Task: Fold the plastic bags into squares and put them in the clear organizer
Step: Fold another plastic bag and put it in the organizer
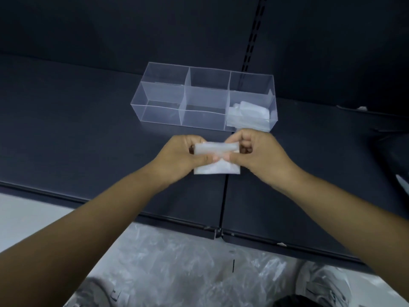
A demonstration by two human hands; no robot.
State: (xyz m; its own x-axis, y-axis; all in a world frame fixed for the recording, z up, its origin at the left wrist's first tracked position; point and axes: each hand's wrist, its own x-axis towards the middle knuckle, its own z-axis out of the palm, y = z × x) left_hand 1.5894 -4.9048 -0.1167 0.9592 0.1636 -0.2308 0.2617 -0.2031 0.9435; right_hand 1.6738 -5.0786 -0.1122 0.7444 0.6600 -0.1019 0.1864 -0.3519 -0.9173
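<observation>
— Where's the bag (217,168)?
— Half folded, pinched between the left hand (181,156) and right hand (259,151), over the shelf (88,140), just before the organizer (161,100).
— Anything in it?
— Folded bags (250,116), front right compartment.

No legible text, label, brand or number in view.

Shoe (99,293), well below the left hand (177,156) at the bottom edge: small dark mark on its side, too blurred to read.

Plastic sheeting (177,258) on the floor, well below the left hand and the right hand (259,151) and about midway between them: one short dark vertical stroke. It can't be read as a character.
</observation>
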